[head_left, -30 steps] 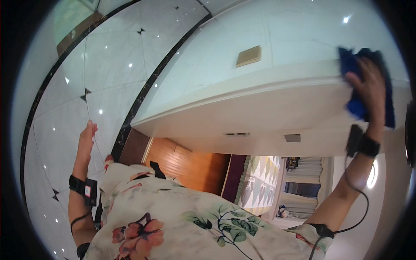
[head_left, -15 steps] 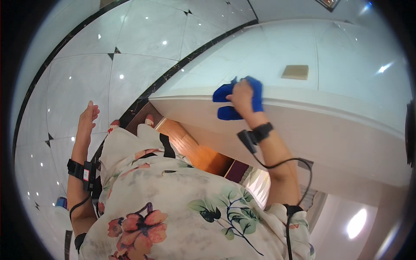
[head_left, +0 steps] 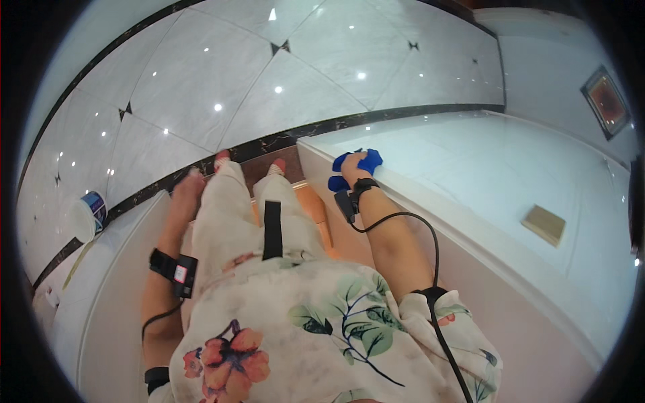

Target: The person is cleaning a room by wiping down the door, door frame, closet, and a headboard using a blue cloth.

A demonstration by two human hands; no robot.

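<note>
A bunched blue cloth [head_left: 370, 160] lies over the edge of the white ledge [head_left: 437, 154] on my right. My right hand [head_left: 351, 169] is closed around it, and part of the cloth hangs on the ledge's near side. On the other side, my left hand [head_left: 187, 191] is beside my left knee, close to the edge of the white wall [head_left: 144, 221]. Nothing shows in it, but its fingers are blurred. Both wrists wear black strapped devices with cables.
A flat tan block [head_left: 544, 225] lies on the ledge top at the right. A white tub with a blue label [head_left: 89, 215] stands at the far left. Beyond my feet runs a dark border [head_left: 269, 143] along pale floor tiles. A framed picture [head_left: 606, 101] is at the far right.
My view and body have turned rightward, so the ledge now runs away along my right. The right hand still grips the blue cloth, nearer the ledge's end. My left hand has come closer to my legs.
</note>
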